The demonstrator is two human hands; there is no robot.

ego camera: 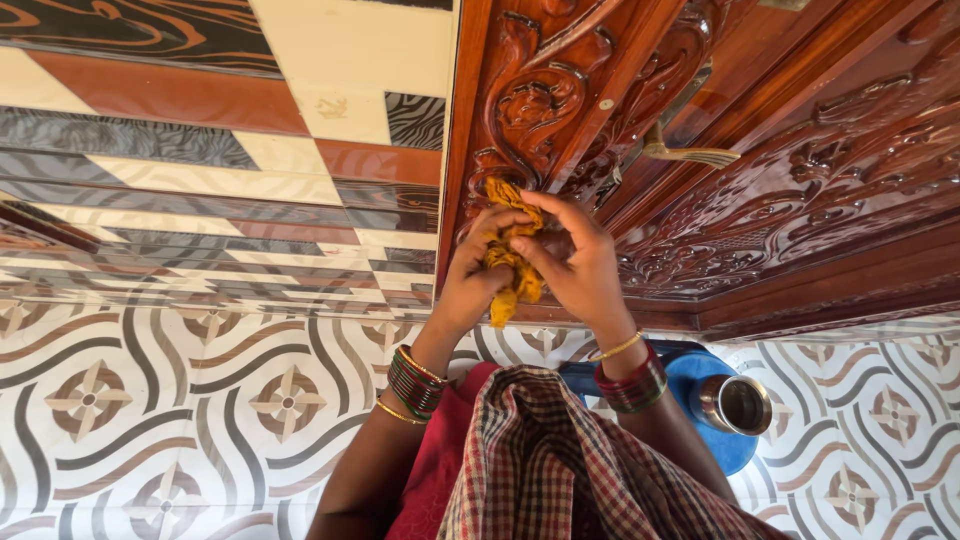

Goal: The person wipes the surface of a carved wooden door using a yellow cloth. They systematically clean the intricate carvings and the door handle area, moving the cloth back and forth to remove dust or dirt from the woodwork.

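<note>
Checked cloth [560, 450] drapes over the person's front, closest to the lens, with a red garment [440, 470] beneath it. Both arms reach up to a carved wooden door [800, 180]. Left hand [470, 275] and right hand [575, 260] are both clenched around a crumpled yellow rag [510, 260], which is pressed against the carving near the door's edge, below a brass handle [685, 150]. Bangles [415, 380] ring both wrists. Down by the right forearm, a steel pot [735, 403] stands on a blue lid [715, 440] over patterned floor tiles [200, 400]. Striped wall tiles [200, 150] flank the door.
</note>
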